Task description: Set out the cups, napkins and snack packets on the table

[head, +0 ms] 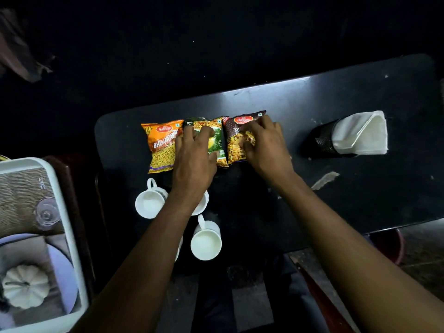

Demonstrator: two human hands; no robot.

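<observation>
Three snack packets lie side by side on the dark table (360, 111): an orange one (159, 147), a green one (215, 131) and a dark brown one (236, 126). My left hand (194, 157) rests on the green packet with fingers spread. My right hand (265, 143) presses on the brown packet, fingers curled over it. White cups stand nearer to me: one (150, 204) at the left, one (206, 243) in front, and two more partly hidden under my left forearm. White napkins (360, 132) stick out of a black mesh holder (320, 140) at the right.
A white tray (69, 212) stands at the left on a dark red stand, holding a woven mat, a clear glass, a plate and a small white pumpkin. A scrap of tape (324, 180) marks the table. The table's near edge runs close past the cups.
</observation>
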